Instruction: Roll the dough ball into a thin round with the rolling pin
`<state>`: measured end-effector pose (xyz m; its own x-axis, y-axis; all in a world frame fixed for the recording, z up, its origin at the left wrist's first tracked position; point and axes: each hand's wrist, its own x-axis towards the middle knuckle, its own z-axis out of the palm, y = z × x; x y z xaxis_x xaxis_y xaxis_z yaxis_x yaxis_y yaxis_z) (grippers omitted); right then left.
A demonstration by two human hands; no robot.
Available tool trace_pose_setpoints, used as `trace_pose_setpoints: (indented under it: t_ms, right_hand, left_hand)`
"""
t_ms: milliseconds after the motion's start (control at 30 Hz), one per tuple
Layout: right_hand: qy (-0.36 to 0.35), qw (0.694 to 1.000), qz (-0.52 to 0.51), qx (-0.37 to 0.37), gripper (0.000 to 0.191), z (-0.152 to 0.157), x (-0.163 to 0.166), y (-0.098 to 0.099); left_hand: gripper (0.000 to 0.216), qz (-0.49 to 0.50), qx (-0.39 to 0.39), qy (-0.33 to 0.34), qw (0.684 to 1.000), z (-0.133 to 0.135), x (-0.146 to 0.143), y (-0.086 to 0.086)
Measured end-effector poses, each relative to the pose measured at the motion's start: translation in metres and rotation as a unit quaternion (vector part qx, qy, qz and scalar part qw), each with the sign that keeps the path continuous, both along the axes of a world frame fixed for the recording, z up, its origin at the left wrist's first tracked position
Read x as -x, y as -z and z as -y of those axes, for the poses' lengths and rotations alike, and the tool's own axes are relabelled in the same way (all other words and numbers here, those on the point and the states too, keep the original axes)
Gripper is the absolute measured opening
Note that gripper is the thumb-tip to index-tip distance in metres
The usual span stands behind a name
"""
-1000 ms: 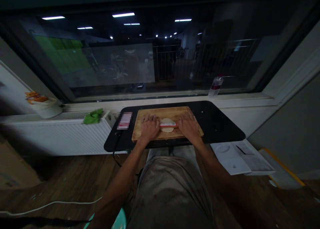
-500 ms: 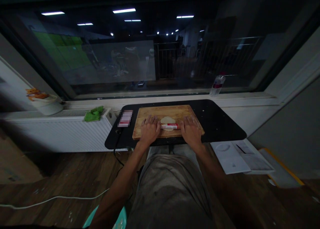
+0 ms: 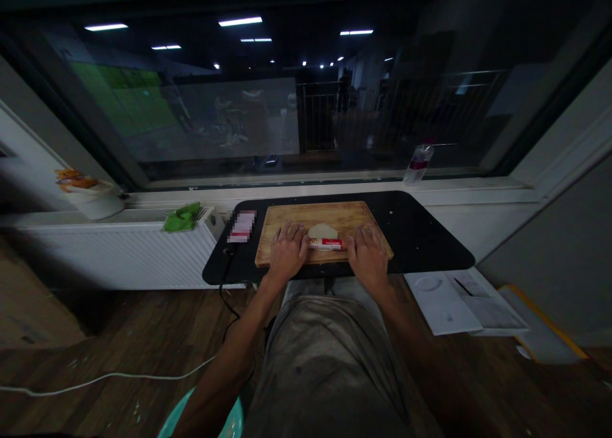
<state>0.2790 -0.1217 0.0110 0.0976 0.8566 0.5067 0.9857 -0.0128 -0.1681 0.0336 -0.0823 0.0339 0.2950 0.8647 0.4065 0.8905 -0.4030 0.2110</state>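
A flattened piece of dough lies on a wooden cutting board. Across its near part sits a rolling pin with a red and white label around its middle. My left hand bears palm-down on the pin's left end, and my right hand covers the right end the same way. Both hands' fingers point forward over the board, closed over the pin, whose ends are hidden beneath them.
The board rests on a black table by the window. To its left are a phone-like pixelated item and a black cable. A bottle stands on the sill, a green cloth on the radiator. A teal basin sits below.
The rolling pin and both hands have shifted slightly toward me, so less dough shows on the near side of the pin. The whole view has drifted a little.
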Motion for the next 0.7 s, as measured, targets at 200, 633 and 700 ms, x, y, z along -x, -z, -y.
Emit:
trace_pose_setpoints:
  t_ms: [200, 633, 700]
  right_hand:
    - [-0.001, 1.000, -0.001, -0.025, 0.066, -0.001, -0.001, 0.008]
    - [-0.024, 0.999, 0.006, -0.032, 0.064, -0.002, -0.004, 0.000]
    - [-0.031, 0.999, 0.011, -0.026, 0.063, -0.008, -0.004, -0.007]
  left_hand:
    - [0.048, 0.004, -0.006, 0.000, 1.000, 0.002, 0.001, 0.004]
    - [0.050, 0.012, -0.005, -0.010, 1.000, 0.002, 0.002, 0.010]
    - [0.051, 0.012, -0.010, -0.010, 1.000, 0.000, 0.002, 0.014]
